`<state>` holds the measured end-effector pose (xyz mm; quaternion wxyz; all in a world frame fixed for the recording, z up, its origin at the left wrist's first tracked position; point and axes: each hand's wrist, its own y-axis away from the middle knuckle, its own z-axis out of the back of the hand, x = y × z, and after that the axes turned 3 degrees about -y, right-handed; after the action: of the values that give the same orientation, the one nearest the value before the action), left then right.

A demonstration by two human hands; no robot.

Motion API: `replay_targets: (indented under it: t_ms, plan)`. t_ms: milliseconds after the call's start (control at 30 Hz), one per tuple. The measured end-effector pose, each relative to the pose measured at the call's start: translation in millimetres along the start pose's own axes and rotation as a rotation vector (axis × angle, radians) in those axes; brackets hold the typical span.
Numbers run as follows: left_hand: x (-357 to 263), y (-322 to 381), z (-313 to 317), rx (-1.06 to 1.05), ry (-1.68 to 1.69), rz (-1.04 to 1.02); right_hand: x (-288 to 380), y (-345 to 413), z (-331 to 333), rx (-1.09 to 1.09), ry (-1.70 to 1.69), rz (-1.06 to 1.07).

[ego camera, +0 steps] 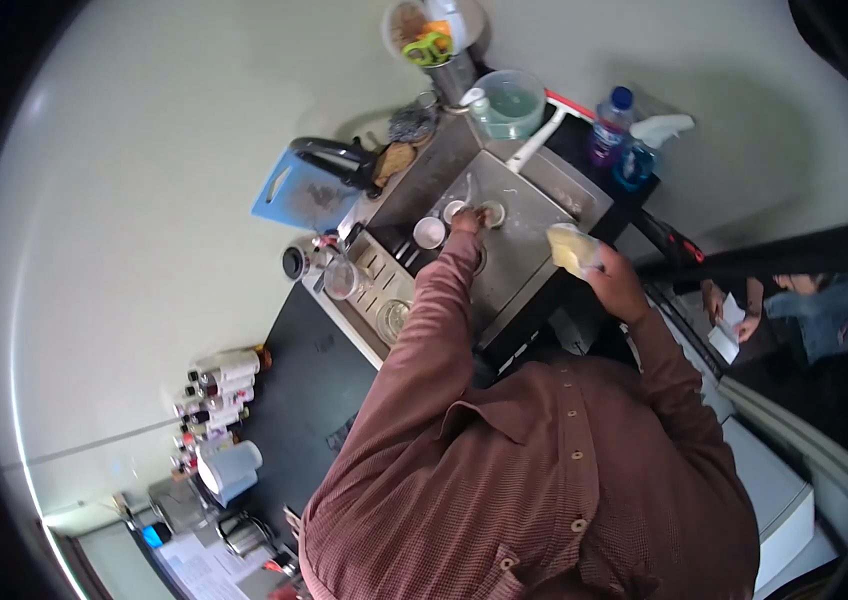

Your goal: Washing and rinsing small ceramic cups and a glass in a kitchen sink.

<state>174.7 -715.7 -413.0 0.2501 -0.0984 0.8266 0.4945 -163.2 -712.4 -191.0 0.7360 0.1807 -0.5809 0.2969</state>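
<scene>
My left hand point(467, 220) reaches down into the stainless steel sink point(518, 259). Its fingers touch the rim of a small round glass point(496, 214); whether they grip it I cannot tell. Just behind the fingers stands a small white cup point(454, 209), partly hidden. A second white cup point(429, 233) sits beside my wrist. Over the sink's right edge, my right hand point(617, 285) grips a pale yellow sponge or folded cloth point(574, 250), too blurred to name surely.
A black faucet point(338, 161) and blue cutting board point(302, 187) stand behind the sink. Glassware, including a glass bowl point(394, 321), rests on the drainboard. At the right are a purple bottle point(610, 127), a spray bottle point(638, 163) and a squeegee point(536, 142). Two people are beyond, right.
</scene>
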Motion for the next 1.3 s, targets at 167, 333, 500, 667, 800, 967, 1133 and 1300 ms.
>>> replay_targets:
  t_ms: [167, 333, 500, 667, 800, 967, 1133, 1300]
  plan:
    - [-4, 29, -11, 0.086, -0.339, -0.07, -5, 12, 9, -0.004, 0.021, -0.227]
    - [-18, 114, 1, 0.025, -0.217, -0.402, -18, 14, 6, 0.061, -0.026, -0.187]
    - [-67, 161, 49, 0.049, 0.533, -0.535, -19, 0, -11, 0.142, -0.175, -0.106]
    - [-128, 151, 85, 0.175, 1.05, -0.443, -9, -8, -28, 0.225, -0.343, -0.09]
    - [-149, 136, 86, 0.172, 1.202, -0.542, -4, -7, -34, 0.227, -0.253, -0.11]
    - [-151, 137, 83, 0.255, 1.118, -0.654, -8, 2, -36, 0.164, -0.257, -0.139]
    - [-162, 151, 86, 0.143, 1.138, -0.787, -12, 11, -38, 0.156, -0.198, -0.132]
    - [-170, 159, 88, 0.139, 1.331, -0.672, -15, 11, -43, 0.167, -0.185, -0.121]
